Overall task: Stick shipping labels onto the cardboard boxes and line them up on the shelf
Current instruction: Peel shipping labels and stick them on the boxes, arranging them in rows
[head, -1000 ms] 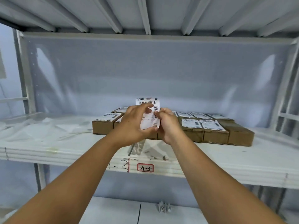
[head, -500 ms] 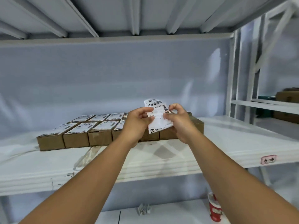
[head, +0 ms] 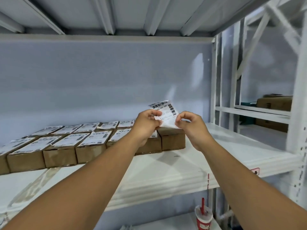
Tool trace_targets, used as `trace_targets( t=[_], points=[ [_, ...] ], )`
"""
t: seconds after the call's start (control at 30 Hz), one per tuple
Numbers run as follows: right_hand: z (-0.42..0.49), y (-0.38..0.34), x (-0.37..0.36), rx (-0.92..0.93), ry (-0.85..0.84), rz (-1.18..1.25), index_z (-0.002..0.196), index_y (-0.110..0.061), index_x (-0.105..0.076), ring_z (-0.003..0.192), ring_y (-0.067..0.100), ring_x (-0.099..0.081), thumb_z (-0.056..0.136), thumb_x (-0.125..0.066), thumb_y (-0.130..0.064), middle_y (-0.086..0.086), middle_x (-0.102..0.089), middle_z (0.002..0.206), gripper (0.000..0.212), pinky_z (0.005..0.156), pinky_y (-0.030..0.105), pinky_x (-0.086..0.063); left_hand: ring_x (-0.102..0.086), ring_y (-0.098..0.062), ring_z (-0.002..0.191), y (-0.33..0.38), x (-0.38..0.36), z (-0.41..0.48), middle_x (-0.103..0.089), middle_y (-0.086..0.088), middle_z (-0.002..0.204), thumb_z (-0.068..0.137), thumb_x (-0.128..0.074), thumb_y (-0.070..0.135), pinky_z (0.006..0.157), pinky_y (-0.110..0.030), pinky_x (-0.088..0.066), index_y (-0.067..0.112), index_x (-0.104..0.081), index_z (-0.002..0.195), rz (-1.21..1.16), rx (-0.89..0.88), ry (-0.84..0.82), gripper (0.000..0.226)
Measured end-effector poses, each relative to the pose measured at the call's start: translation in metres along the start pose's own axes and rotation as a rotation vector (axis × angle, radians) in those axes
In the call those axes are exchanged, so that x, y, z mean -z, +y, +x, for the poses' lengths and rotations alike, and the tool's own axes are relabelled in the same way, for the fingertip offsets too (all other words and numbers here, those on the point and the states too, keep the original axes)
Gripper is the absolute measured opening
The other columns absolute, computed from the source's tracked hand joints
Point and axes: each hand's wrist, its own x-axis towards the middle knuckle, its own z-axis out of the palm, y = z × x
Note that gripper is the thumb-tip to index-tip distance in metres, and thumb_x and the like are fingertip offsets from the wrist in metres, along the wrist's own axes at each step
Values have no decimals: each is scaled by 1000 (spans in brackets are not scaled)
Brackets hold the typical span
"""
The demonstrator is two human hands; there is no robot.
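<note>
A white shelf (head: 166, 173) runs across the middle of the frame from the left edge to a steel upright at the right. Two rows of cardboard boxes (head: 66, 146) stand on it at centre left, side by side and touching, with white printed labels on their tops. The end box (head: 172, 138) at the right of the row shows brown card on its front and top. In the upper right, larger boxes (head: 274, 102) sit on a neighbouring rack.

Both forearms reach up from the bottom corners. The left hand (head: 146, 128) has its grip pinching the left edge of a shipping label (head: 166, 112). The right hand (head: 192, 127) pinches the lower right corner. The label is in the air at frame centre, barcodes uppermost, just above the end box.

A red paper cup (head: 203, 219) stands at the bottom right.
</note>
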Motion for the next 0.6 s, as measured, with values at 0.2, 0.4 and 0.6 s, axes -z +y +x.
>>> trace_targets(
  t=[0.2, 0.4, 0.6],
  points=[
    [24, 22, 4, -71, 114, 53, 76, -16, -71, 78, 12, -64, 85, -59, 7, -3, -68, 86, 27, 84, 25, -52, -58, -15, 93, -2, -10, 31, -65, -2, 99, 84, -60, -5, 81, -25, -45, 14, -68, 86, 199, -32, -75, 21],
    [32, 49, 5, -59, 203, -44, 95, -16, -72, 99, 12, -62, 85, -58, 5, -3, -66, 107, 27, 91, 22, -48, -59, -16, 98, -16, -17, 44, -63, 3, 107, 86, -65, 10, 85, -23, -44, 20, -70, 93, 406, -102, -50, 14],
    [28, 54, 4, -51, 152, -288, 110, -14, -69, 104, 8, -57, 84, -56, 0, -4, -60, 120, 32, 93, 21, -44, -51, -9, 64, -34, -19, 41, -56, 6, 95, 86, -66, 16, 57, -17, -44, 20, -68, 104, 503, -147, -7, 18]
  ],
)
